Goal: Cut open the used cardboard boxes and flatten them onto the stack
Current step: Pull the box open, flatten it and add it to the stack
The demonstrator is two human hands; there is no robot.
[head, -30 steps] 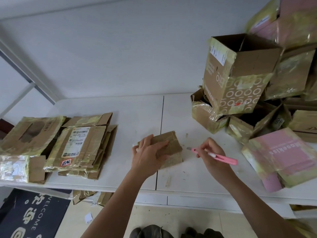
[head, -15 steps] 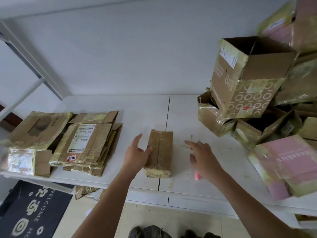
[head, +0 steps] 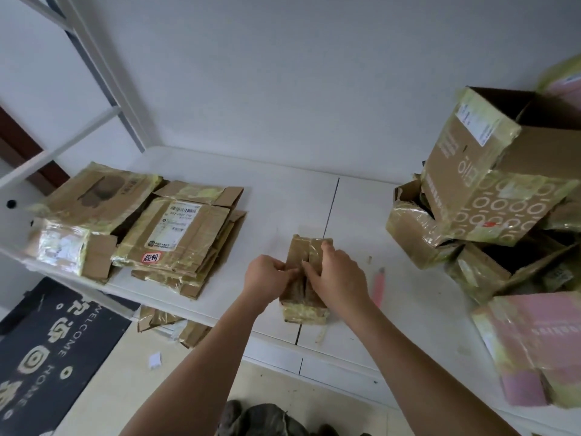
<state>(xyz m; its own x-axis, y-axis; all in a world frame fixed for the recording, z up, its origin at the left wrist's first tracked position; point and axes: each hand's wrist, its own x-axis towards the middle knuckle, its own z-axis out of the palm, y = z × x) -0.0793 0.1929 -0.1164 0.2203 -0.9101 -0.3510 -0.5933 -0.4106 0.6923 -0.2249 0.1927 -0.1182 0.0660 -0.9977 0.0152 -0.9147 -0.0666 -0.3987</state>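
Both my hands have come onto the small box [head: 306, 275] since half a second ago, and the pink cutter [head: 379, 286] has left my right grip to lie on the bench [head: 283, 202] just right of it; going by size, the heap of uncut boxes [head: 490, 196] stands at the bench's right end; the stack of flattened boxes [head: 176, 237] lies well left; the small box sits between them near the front edge, over the bench's seam; my left hand [head: 267, 280] pinches the left flap at the centre slit, fingers curled; my right hand [head: 338, 278] curls over the right flap, fingertips at the same slit; the box lies directly under both grips.
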